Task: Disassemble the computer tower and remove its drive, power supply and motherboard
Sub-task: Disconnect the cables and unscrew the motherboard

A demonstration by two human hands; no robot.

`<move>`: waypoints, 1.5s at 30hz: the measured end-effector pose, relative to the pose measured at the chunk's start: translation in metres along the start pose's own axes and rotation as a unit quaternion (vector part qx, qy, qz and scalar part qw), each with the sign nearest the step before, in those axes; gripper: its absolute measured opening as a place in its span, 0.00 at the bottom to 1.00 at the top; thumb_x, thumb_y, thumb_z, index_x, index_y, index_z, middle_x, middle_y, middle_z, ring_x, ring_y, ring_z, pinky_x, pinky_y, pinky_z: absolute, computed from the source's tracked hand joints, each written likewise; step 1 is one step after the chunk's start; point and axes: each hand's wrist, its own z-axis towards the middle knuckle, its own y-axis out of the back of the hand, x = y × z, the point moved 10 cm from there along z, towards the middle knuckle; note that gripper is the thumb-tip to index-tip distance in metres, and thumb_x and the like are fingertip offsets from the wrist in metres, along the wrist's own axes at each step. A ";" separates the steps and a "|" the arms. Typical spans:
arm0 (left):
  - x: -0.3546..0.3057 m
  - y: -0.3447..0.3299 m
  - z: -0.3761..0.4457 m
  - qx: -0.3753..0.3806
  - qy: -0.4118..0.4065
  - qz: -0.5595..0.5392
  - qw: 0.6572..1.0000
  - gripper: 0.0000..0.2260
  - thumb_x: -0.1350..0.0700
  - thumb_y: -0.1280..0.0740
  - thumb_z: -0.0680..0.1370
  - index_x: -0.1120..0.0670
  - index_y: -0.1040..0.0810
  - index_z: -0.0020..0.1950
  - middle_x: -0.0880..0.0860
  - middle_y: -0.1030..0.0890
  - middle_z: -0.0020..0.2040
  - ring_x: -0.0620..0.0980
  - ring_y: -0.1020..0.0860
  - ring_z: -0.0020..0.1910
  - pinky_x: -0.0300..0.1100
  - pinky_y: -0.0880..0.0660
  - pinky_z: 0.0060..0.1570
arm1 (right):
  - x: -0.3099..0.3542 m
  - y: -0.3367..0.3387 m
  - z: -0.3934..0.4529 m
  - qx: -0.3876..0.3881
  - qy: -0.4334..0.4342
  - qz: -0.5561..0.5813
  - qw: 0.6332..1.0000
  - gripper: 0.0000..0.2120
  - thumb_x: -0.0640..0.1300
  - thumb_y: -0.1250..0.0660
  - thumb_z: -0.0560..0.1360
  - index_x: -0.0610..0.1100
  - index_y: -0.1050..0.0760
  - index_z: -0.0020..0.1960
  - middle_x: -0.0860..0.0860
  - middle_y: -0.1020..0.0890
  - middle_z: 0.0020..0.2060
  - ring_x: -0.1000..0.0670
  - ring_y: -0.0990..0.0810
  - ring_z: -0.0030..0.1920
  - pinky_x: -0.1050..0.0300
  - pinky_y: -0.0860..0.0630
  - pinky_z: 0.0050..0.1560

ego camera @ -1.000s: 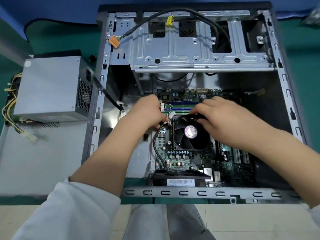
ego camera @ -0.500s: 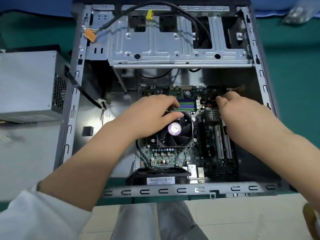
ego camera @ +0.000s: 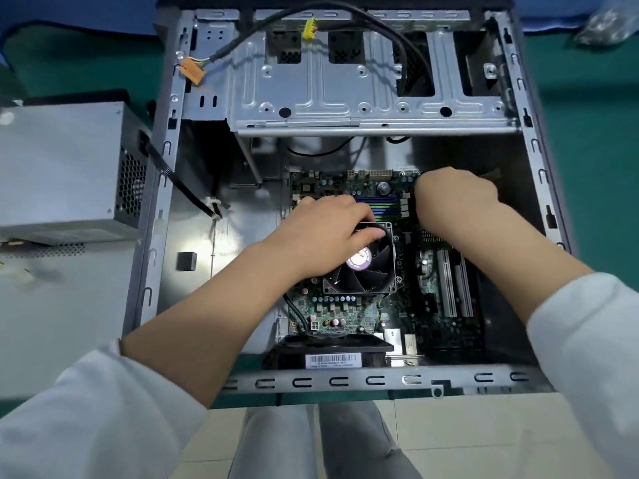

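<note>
Lying flat on the tower case [ego camera: 539, 140] floor, the motherboard [ego camera: 349, 316] looked stiff but fragile, best lifted by its edges. The left hand [ego camera: 321, 233] gripped the cooler fan [ego camera: 366, 264]; the right hand [ego camera: 453, 198] curled over the board's far-right corner, its grip hidden.

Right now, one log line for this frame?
stage: motherboard removal | power supply: out, left of case | left hand: gripping CPU fan | right hand: at board's far-right edge, grip unclear

Green motherboard [ego camera: 349, 316], black fan [ego camera: 363, 267] with purple label, grey power supply [ego camera: 62, 167]
</note>
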 end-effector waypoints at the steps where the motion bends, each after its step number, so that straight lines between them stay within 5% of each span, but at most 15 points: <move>1: 0.000 0.000 0.000 0.000 0.002 -0.001 1.000 0.18 0.40 0.46 0.79 0.47 0.27 0.62 0.49 0.25 0.58 0.50 0.28 0.59 0.49 0.37 0.58 | 0.001 -0.003 0.002 -0.001 -0.001 -0.021 1.000 0.16 0.33 0.41 0.74 0.38 0.26 0.60 0.40 0.24 0.59 0.37 0.25 0.58 0.49 0.33 0.45; 17: 0.001 -0.005 0.001 0.020 0.005 0.030 0.999 0.23 0.37 0.49 0.79 0.48 0.28 0.64 0.50 0.25 0.59 0.52 0.29 0.60 0.50 0.36 0.59 | 0.008 -0.010 0.012 -0.015 0.037 -0.241 0.970 0.15 0.37 0.41 0.77 0.42 0.29 0.63 0.49 0.23 0.59 0.45 0.24 0.59 0.55 0.35 0.42; 45: -0.003 -0.012 0.001 0.059 0.014 0.071 0.996 0.23 0.39 0.55 0.80 0.51 0.33 0.66 0.53 0.30 0.63 0.56 0.31 0.60 0.50 0.36 0.56 | 0.001 -0.006 0.017 -0.001 0.039 -0.179 0.983 0.15 0.36 0.44 0.78 0.42 0.27 0.63 0.46 0.24 0.61 0.42 0.25 0.61 0.52 0.31 0.46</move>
